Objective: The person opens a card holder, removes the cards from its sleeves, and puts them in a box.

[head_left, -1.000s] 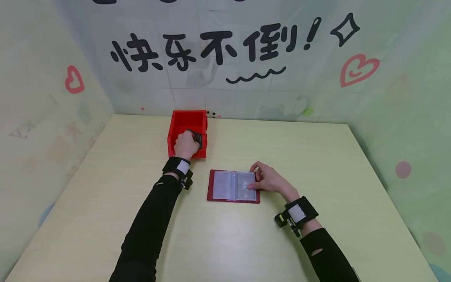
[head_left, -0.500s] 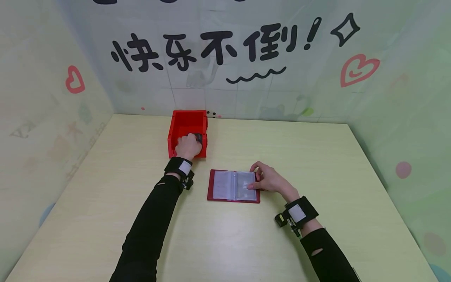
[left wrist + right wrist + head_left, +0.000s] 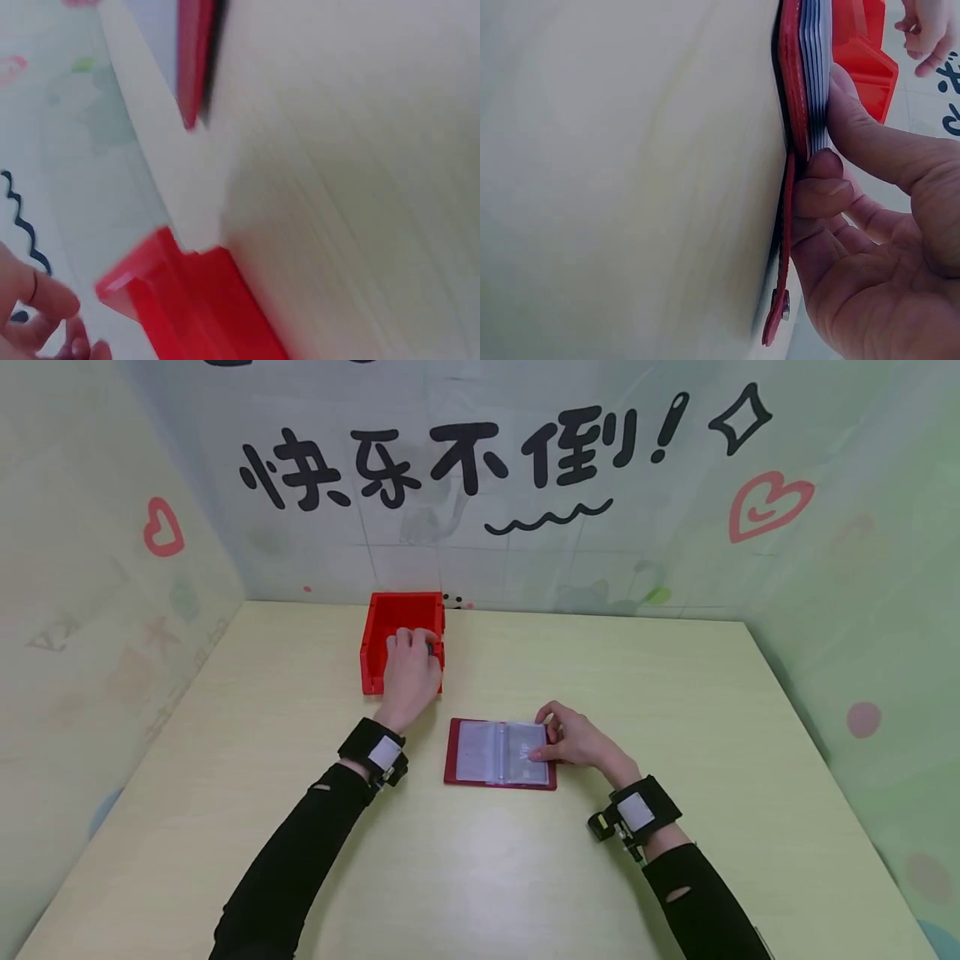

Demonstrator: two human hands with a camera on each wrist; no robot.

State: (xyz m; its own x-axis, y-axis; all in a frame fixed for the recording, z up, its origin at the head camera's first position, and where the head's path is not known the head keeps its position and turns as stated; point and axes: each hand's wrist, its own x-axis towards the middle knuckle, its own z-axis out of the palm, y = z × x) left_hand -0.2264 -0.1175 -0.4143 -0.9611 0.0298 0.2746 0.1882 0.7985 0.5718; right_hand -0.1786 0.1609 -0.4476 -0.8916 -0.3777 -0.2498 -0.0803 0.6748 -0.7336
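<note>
Your right hand [image 3: 576, 740] pinches the right-hand edge of the open red card holder [image 3: 497, 755], which lies on the pale table [image 3: 495, 868], with your thumb on its clear sleeves [image 3: 517, 760], your other fingers bent at the edge and the snap strap [image 3: 786, 247] running out past them. Your left hand [image 3: 411, 675] is over the red bin [image 3: 371, 652], behind and left of the card holder and well apart from it. A dark patch [image 3: 431, 649] shows beside those bent left fingers, but you cannot tell whether they hold it.
</note>
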